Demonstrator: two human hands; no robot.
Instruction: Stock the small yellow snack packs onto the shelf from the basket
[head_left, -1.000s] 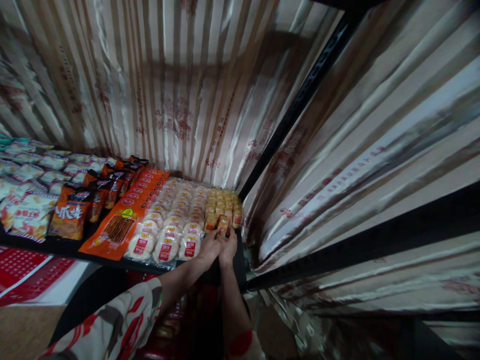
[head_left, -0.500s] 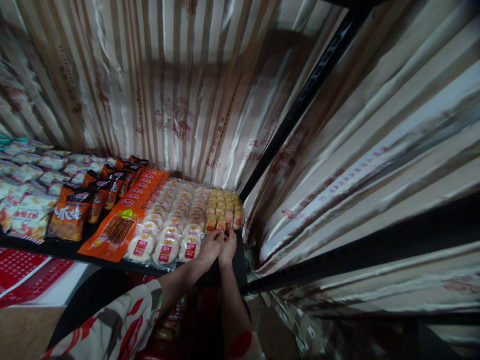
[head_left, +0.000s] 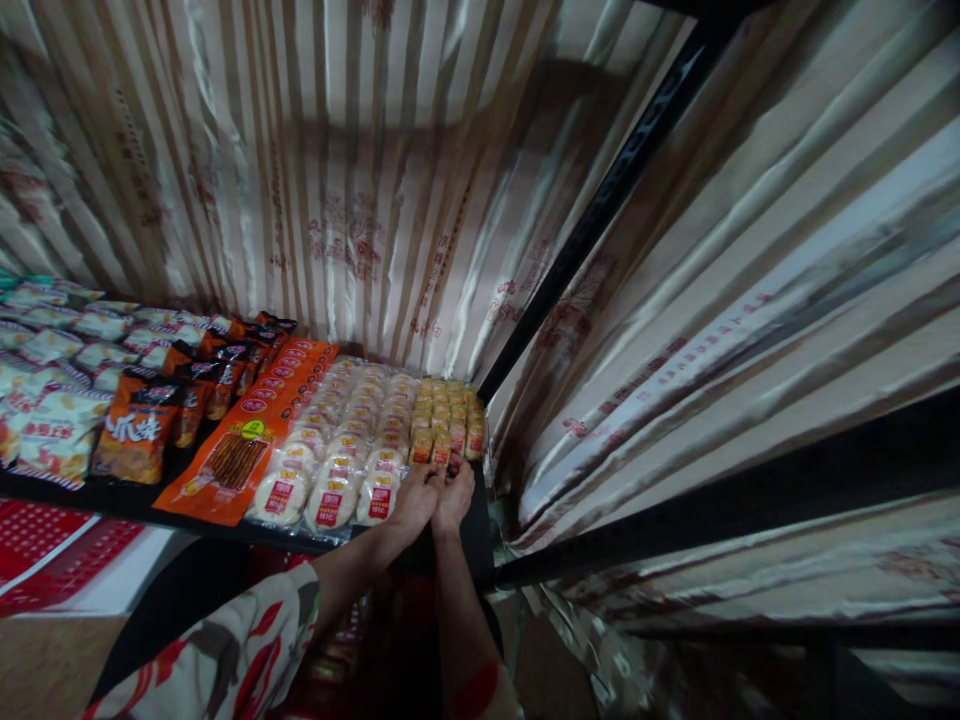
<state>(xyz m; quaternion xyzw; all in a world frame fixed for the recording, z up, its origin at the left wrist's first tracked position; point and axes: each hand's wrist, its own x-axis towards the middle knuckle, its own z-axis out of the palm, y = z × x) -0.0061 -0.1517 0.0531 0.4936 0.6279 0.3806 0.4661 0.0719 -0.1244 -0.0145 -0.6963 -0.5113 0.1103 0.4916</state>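
Observation:
Small yellow wrapped snack packets [head_left: 441,445] stand in close rows at the right end of a black shelf [head_left: 471,520]. My left hand [head_left: 417,500] and my right hand [head_left: 453,498] are side by side at the front of these rows. The fingers of both are curled, and their tips meet near the frontmost packets. Whatever is between the fingertips is too small and dark to make out. Left of my hands lie several rows of round white crackers in clear wrappers [head_left: 330,503], with red labels.
A flat orange snack bag [head_left: 217,470] lies beside the crackers. Further left stand orange-black bags [head_left: 136,430] and white snack bags [head_left: 60,430]. A black metal post [head_left: 570,250] rises at the shelf's right corner, before a pleated curtain [head_left: 375,200]. Below left is a red perforated basket [head_left: 60,555].
My hands have shifted very slightly, with the fingertips a little lower against the front of the yellow packets. The rows on the shelf look the same.

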